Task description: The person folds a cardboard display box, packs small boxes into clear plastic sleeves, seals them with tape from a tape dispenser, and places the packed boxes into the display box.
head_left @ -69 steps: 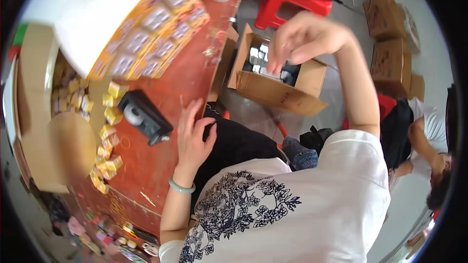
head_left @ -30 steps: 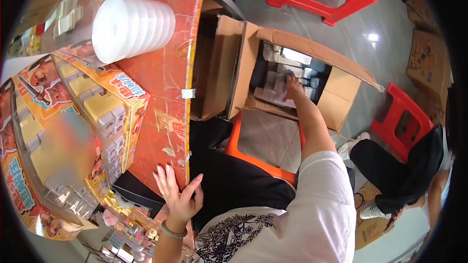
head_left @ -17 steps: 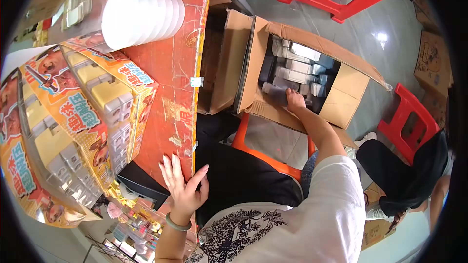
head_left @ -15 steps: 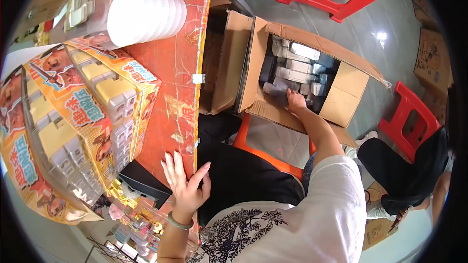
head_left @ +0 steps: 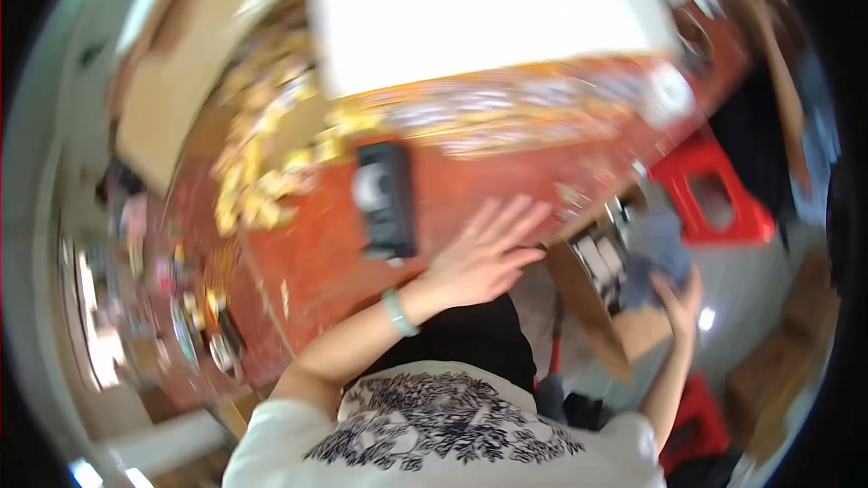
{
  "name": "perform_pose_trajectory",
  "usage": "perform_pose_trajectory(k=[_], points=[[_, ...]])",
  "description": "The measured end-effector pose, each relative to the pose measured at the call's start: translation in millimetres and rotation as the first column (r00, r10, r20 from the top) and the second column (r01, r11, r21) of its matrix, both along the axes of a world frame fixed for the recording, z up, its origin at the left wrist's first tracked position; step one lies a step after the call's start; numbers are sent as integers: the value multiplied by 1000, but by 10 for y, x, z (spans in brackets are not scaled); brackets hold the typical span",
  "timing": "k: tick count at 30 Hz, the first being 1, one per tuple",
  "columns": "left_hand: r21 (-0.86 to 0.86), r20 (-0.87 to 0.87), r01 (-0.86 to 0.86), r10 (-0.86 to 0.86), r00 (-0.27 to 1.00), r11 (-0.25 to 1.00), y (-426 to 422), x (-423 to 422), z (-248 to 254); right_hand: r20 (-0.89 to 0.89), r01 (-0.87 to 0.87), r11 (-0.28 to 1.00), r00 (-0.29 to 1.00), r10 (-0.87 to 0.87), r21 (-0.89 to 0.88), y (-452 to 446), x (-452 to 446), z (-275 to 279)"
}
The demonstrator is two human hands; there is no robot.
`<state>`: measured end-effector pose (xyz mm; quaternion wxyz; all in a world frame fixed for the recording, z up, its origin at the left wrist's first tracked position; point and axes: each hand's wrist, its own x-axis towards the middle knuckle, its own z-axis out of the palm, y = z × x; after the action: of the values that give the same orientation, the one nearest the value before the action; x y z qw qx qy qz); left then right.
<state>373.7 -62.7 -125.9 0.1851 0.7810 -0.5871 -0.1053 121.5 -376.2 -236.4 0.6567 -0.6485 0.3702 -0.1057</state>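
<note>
My left hand, with a pale bangle at the wrist, is over the near edge of the red table, fingers spread and nothing in them. Off to the right, my right hand grips a grey-blue, see-through piece, blurred by motion, whose kind I cannot make out. It is held above an open cardboard box in which white packs lie. A black tape dispenser stands on the table left of my left hand.
A large white box with orange printed edges fills the table's far side. Yellow packets are heaped at the left. Red stools stand on the floor at right, and another person's arm shows beyond.
My view has swung left toward the table. My right hand has come up out of the cardboard box with the grey-blue piece. My left hand stays spread at the table edge.
</note>
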Motion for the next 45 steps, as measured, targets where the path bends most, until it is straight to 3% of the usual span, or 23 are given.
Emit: perform_pose_trajectory(k=[1, 2, 3, 5, 6, 8, 10, 11, 13, 14, 16, 17, 18, 23, 29, 33, 35, 36, 38, 40, 41, 43, 45], points=[[-92, -56, -6, 1, 998, 996, 63, -5, -49, -23, -81, 996, 996, 82, 46, -184, -123, 230], [-191, -106, -4, -17, 994, 981, 108, 18, -112, 129, -3, 980, 991, -23, 197, -208, -283, 402], [-329, -165, -30, -26, 986, 944, 144, -61, -201, 133, -44, 964, 991, 10, 261, -274, -389, 518], [-359, -741, -309, -67, 668, 881, 321, -335, 150, 428, -236, 930, 898, 98, 282, -145, -216, 574], [-474, -857, -424, -295, 422, 772, 344, -545, 208, 433, -237, 939, 895, 110, 250, 207, 30, 864], [-533, -842, -524, -478, 250, 664, 651, -844, 450, 418, -336, 897, 887, 199, 286, 979, 595, 1361], [-552, -821, -515, -318, 474, 656, 1056, -1016, 542, 392, -450, 871, 850, 351, 196, 1705, 1011, 1648], [-574, -804, -531, -306, 510, 623, 1238, -1039, 550, 407, -630, 766, 738, 538, 130, 2011, 1227, 1816], [-345, -931, -832, -45, 363, 435, 1583, -1105, 513, 393, -656, 720, 615, 683, -226, 2804, 1540, 2040], [-361, -926, -846, -40, 376, 394, 1729, -1156, 512, 469, -599, 743, 586, 661, -299, 3224, 1620, 2036], [-337, -941, -940, 6, 338, 64, 1986, -1187, 521, 547, -549, 744, 515, 660, -381, 3828, 1676, 2136], [-312, -950, -945, 18, 312, -98, 2115, -1179, 534, 432, -348, 613, 472, 768, -709, 4044, 1677, 2244], [-282, -958, -924, 22, 286, -256, 2234, -1162, 534, 294, -91, 377, 470, 832, -922, 4226, 1659, 2312], [-514, -857, -643, 305, 416, -568, 2563, -959, 415, 285, -261, 403, 393, 874, -877, 4921, 1573, 2104], [-701, -696, -539, 614, 373, -467, 2759, -952, 297, 288, -377, 342, 194, 938, -861, 4946, 1678, 2179], [-369, -890, -719, 0, 456, -589, 3069, -965, 713, 368, -882, 235, 77, 927, -408, 4615, 1604, 2293], [-86, -830, -876, -452, 327, -475, 3339, -1031, 921, 241, -763, 329, 231, 943, -557, 4457, 1766, 2324], [-76, -826, -881, -465, 318, -468, 3449, -1087, 942, 228, -763, 329, 241, 943, -557, 4402, 1824, 2351], [-222, -917, -964, -304, 257, -146, 3648, -1230, 948, 396, -778, 462, 298, 868, -426, 4368, 1952, 2424], [-342, -921, -939, -189, 340, -21, 3730, -1435, 994, 403, -705, 499, 320, 858, -504, 4447, 2073, 2481], [-335, -922, -942, -199, 332, -22, 3790, -1495, 946, 391, -707, 496, 325, 861, -504, 4511, 2101, 2486], [-493, -863, -864, 72, 500, 99, 3976, -1590, 859, 403, -798, 439, 272, 874, -412, 4703, 2100, 2452], [-393, -920, -911, -58, 388, 125, 4265, -1780, 805, 456, -803, 396, 177, 872, -446, 4940, 2129, 2321]])
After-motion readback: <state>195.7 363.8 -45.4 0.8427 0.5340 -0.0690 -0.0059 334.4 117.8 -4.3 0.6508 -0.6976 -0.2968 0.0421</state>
